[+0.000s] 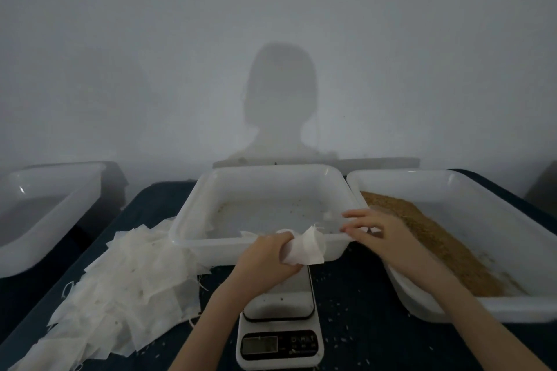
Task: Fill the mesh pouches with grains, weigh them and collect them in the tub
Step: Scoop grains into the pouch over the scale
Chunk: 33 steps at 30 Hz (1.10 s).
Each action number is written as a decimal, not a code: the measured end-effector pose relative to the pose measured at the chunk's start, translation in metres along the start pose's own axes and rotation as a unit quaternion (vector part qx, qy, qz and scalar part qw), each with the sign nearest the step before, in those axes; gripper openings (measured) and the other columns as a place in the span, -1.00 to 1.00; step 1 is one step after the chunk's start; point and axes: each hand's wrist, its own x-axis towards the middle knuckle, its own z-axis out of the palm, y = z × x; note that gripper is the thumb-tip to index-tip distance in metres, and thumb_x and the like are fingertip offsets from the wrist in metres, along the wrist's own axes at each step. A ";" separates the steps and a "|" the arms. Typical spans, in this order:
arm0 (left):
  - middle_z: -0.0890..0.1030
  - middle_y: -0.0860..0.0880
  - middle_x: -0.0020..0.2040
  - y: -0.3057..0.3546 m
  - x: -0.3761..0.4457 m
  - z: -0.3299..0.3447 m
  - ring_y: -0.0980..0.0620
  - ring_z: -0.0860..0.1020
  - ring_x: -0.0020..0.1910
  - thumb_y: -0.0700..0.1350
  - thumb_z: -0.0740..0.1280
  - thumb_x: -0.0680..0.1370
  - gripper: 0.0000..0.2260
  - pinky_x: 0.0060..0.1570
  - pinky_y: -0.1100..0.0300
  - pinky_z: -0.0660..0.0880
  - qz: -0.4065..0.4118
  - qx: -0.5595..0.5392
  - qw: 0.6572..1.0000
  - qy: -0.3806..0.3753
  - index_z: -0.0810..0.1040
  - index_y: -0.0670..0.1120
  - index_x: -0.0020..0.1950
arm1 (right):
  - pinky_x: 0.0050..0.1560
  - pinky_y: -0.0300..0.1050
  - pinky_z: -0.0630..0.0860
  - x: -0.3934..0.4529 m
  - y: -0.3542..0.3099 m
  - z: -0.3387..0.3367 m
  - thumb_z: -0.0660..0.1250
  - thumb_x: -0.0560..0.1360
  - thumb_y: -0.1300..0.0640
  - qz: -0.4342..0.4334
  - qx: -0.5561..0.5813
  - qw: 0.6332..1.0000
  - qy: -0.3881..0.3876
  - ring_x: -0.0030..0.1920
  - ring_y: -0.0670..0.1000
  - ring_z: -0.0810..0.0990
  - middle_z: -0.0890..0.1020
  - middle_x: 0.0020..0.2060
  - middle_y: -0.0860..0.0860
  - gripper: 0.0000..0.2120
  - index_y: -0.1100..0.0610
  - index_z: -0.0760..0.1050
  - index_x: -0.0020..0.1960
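Observation:
My left hand (265, 256) grips a white mesh pouch (306, 247) above the near rim of the middle tub (187, 238), mouth turned to the right. My right hand (379, 232) hovers just right of the pouch over the gap between tubs, fingers pinched together; whether grains sit between them I cannot tell. The right tub (512, 220) holds a sloping bed of brown grains (434, 238). A white digital scale (278, 331) stands below my hands with nothing on its platform. A heap of flat pouches (120, 286) lies at the left.
A third white tub (45, 220) sits at the far left, partly off the dark table (361, 325). Stray grains dot the cloth around the scale. A plain wall rises right behind the tubs.

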 end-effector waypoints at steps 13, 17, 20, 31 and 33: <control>0.58 0.19 -0.25 0.007 0.013 0.031 0.30 0.53 -0.24 0.11 0.34 0.45 -0.92 -0.31 0.42 0.42 -0.007 0.013 1.000 -0.019 0.47 0.17 -0.13 | -0.11 -0.26 0.46 -0.017 0.100 -0.076 0.42 0.41 -0.15 0.245 -0.360 0.892 -0.121 -0.08 -0.13 0.51 0.57 0.04 -0.10 -0.57 -0.03 0.43 0.20; 0.59 0.19 -0.26 0.005 0.013 0.034 0.28 0.54 -0.26 0.11 0.34 0.45 -0.92 -0.32 0.41 0.39 -0.009 -0.001 1.000 -0.027 0.49 0.16 -0.13 | -0.08 -0.19 0.54 -0.013 0.109 -0.082 0.36 0.47 0.10 0.259 -0.345 0.895 -0.113 -0.13 -0.12 0.58 0.62 -0.05 -0.07 -0.78 0.02 0.55 0.11; 0.60 0.20 -0.21 0.003 0.015 0.032 0.28 0.54 -0.23 0.09 0.36 0.47 -0.91 -0.27 0.40 0.39 -0.016 -0.005 0.999 -0.034 0.51 0.18 -0.05 | -0.08 -0.19 0.56 -0.013 0.108 -0.097 0.30 0.47 0.25 0.254 -0.380 0.888 -0.045 -0.06 -0.08 0.60 0.63 0.07 -0.08 -0.66 -0.05 0.56 0.18; 0.56 0.22 -0.32 0.007 0.014 0.035 0.30 0.50 -0.30 0.08 0.34 0.44 -0.94 -0.35 0.39 0.33 -0.004 -0.020 0.999 -0.036 0.48 0.19 -0.18 | -0.29 -0.30 0.42 -0.014 0.101 -0.124 0.30 0.53 0.20 0.267 -0.422 0.863 -0.079 -0.05 -0.11 0.54 0.60 0.12 -0.18 -0.70 -0.17 0.59 0.11; 0.56 0.21 -0.32 0.006 0.013 0.035 0.27 0.49 -0.32 0.10 0.33 0.44 -0.93 -0.36 0.38 0.32 0.000 -0.022 0.999 -0.033 0.50 0.15 -0.18 | -0.24 -0.33 0.42 -0.015 0.108 -0.124 0.30 0.54 0.16 0.261 -0.366 0.888 -0.091 0.01 -0.14 0.53 0.57 0.18 -0.21 -0.74 -0.11 0.59 0.15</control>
